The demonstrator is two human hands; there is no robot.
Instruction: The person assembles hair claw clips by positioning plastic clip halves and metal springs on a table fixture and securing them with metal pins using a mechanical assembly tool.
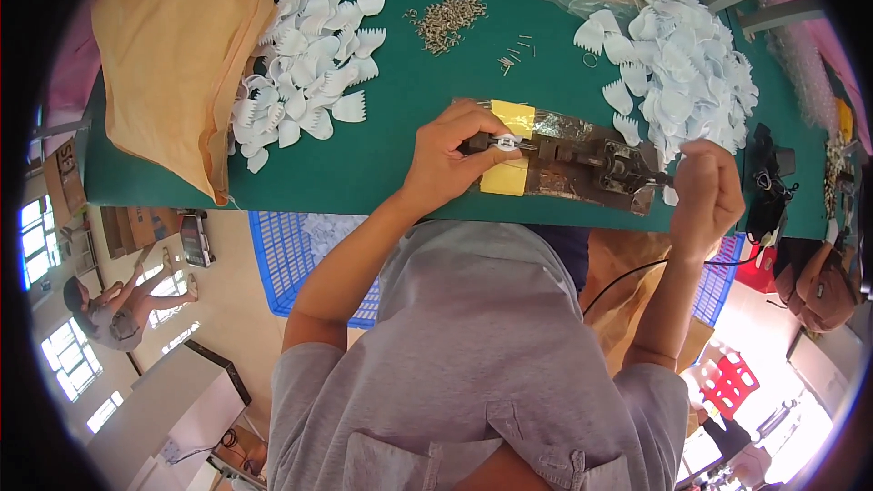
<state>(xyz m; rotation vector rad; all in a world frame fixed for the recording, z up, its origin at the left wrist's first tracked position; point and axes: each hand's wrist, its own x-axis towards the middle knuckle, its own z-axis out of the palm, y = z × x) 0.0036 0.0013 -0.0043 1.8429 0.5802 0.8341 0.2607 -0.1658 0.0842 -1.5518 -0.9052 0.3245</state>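
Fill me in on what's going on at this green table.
A person's left hand pinches a small white piece at the left end of a long dark metal device. The right hand is by the device's right end, its grip unclear. White plastic comb-edged pieces lie in a left heap and a right heap, with a pile of small metallic parts between.

A small assembly workshop, where a green worktable [400, 82] held heaps of white toothed pieces [696, 73], small metal parts [448, 24] and a metal fixture [623, 165], a blue crate [275, 264] stood below (another person [116, 314] showed farther off)
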